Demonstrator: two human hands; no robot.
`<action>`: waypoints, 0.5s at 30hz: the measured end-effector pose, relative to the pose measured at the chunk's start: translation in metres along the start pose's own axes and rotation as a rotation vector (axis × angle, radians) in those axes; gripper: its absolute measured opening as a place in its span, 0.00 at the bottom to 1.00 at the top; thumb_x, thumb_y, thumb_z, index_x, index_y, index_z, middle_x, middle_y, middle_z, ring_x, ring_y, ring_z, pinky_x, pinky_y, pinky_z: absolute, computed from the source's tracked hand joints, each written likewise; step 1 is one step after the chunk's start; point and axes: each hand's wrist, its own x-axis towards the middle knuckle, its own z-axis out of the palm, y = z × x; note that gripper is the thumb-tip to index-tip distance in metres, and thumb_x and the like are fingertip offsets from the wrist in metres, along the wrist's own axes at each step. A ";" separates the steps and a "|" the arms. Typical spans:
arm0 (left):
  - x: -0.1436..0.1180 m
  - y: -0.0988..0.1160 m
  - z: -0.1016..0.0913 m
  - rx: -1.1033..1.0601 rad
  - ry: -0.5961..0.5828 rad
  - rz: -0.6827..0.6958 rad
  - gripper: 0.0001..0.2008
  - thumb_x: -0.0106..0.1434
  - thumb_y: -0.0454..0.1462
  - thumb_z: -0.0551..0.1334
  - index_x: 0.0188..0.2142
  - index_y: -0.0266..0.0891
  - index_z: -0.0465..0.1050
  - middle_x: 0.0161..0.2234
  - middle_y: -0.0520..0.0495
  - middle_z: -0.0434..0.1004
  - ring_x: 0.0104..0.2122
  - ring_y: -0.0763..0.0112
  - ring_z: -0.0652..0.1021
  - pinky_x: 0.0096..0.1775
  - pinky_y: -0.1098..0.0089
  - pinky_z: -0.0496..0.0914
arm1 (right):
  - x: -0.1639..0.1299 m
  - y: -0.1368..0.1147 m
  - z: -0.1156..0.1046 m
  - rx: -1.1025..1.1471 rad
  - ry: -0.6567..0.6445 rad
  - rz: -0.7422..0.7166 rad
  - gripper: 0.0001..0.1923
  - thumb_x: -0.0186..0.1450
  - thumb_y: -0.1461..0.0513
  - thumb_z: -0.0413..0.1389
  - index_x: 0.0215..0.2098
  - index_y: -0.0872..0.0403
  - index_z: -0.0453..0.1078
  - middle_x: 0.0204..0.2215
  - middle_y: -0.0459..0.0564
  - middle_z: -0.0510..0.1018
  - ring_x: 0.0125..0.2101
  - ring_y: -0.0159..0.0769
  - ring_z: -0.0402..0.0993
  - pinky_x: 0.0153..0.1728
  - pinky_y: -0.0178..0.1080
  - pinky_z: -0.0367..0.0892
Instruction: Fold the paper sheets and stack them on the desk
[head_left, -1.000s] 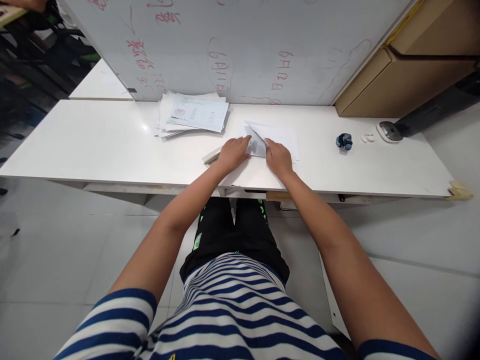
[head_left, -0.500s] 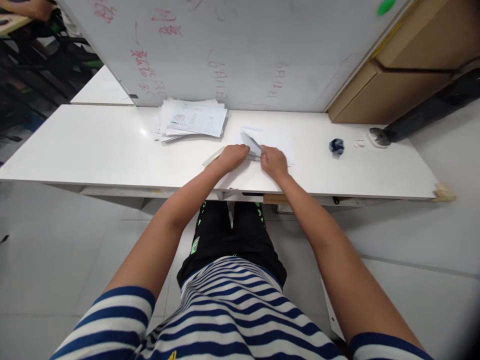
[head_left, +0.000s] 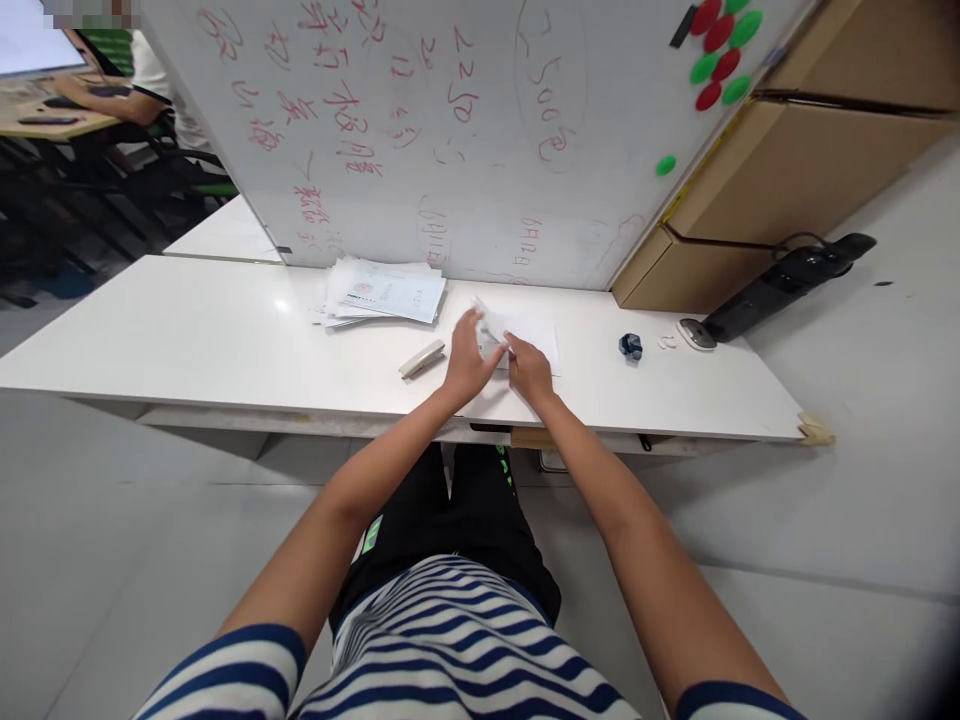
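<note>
White paper sheets (head_left: 534,335) lie on the white table in front of me, with one corner lifted and blurred. My right hand (head_left: 529,368) pinches the near edge of the lifted paper between thumb and fingers. Left of it, my left hand (head_left: 468,360) is open, its thumb and fingers spread around the lifted edge. Whether its fingertips touch the paper is hard to see. Beside the left hand rests a pale stapler (head_left: 423,360). Farther back on the left sits an untidy stack of printed papers (head_left: 394,291).
A whiteboard (head_left: 480,200) with red writing stands behind the table (head_left: 187,330). Cardboard boxes (head_left: 675,270) are piled at the right. Near them are a small dark blue object (head_left: 631,347) and a black cylindrical device (head_left: 787,285). Another person (head_left: 139,95) sits at the far left.
My left hand has opened from its closed grip at the paper's edge. The stapler now shows fully. My view has tilted upward, showing more whiteboard.
</note>
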 end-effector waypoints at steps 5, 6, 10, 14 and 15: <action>-0.013 0.008 -0.026 -0.604 -0.165 -0.559 0.27 0.69 0.54 0.49 0.59 0.39 0.61 0.52 0.35 0.75 0.50 0.59 0.77 0.46 0.60 0.73 | -0.015 -0.019 -0.018 -0.034 0.010 -0.171 0.28 0.67 0.69 0.40 0.64 0.52 0.60 0.63 0.53 0.65 0.66 0.44 0.54 0.64 0.56 0.51; -0.015 0.006 -0.033 -0.662 -0.208 -0.581 0.26 0.68 0.53 0.52 0.58 0.40 0.63 0.50 0.37 0.77 0.48 0.59 0.78 0.45 0.61 0.73 | -0.021 -0.027 -0.023 -0.051 -0.003 -0.208 0.29 0.67 0.69 0.40 0.65 0.50 0.59 0.64 0.52 0.64 0.67 0.44 0.52 0.65 0.59 0.46; -0.027 -0.004 -0.047 -0.714 -0.168 -0.646 0.23 0.60 0.45 0.64 0.52 0.37 0.70 0.45 0.39 0.80 0.42 0.58 0.80 0.42 0.60 0.74 | -0.050 -0.054 -0.039 -0.084 -0.044 -0.298 0.29 0.69 0.65 0.45 0.67 0.43 0.54 0.67 0.50 0.57 0.69 0.46 0.44 0.65 0.65 0.32; -0.046 -0.013 -0.055 -0.740 -0.145 -0.522 0.22 0.58 0.47 0.66 0.48 0.37 0.73 0.46 0.41 0.80 0.44 0.58 0.79 0.46 0.60 0.73 | -0.077 -0.053 -0.048 0.036 -0.032 -0.197 0.42 0.64 0.49 0.56 0.70 0.44 0.42 0.70 0.54 0.46 0.69 0.52 0.35 0.64 0.68 0.30; -0.050 -0.015 -0.058 -0.771 -0.147 -0.490 0.22 0.58 0.47 0.66 0.48 0.37 0.74 0.46 0.42 0.80 0.45 0.58 0.79 0.47 0.60 0.72 | -0.081 -0.048 -0.049 0.105 0.020 -0.086 0.47 0.62 0.46 0.57 0.71 0.46 0.37 0.70 0.56 0.43 0.69 0.53 0.34 0.64 0.67 0.34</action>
